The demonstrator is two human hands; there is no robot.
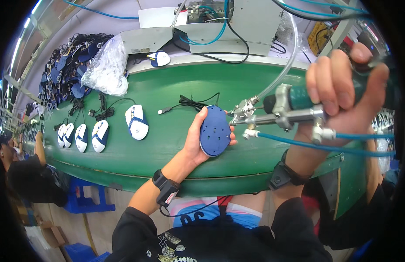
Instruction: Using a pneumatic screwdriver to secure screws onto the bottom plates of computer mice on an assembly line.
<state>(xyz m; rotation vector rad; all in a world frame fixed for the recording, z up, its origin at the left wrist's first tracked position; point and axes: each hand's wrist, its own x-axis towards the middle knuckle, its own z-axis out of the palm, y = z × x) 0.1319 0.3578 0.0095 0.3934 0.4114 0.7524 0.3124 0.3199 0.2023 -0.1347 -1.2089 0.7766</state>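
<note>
In my left hand [193, 142] lies a computer mouse [214, 131], turned over so its dark blue underside with small holes faces up. My fingers wrap its edges. Its black cable [191, 102] appears to be the coiled one on the belt behind it, with a plug at the end. My right hand [337, 83] is closed around a green power screwdriver [297, 97] held sideways, with metal fittings and air tubes clamped to it. Its metal front end reaches close to the mouse's right edge; whether they touch I cannot tell.
Several white and blue mice [137, 122] stand in a row on the green conveyor belt [167, 153]. Behind them are a heap of mice [65, 65] and a clear plastic bag [108, 65]. One mouse [158, 58] sits by the machine housing [228, 41]. Other people work at both sides.
</note>
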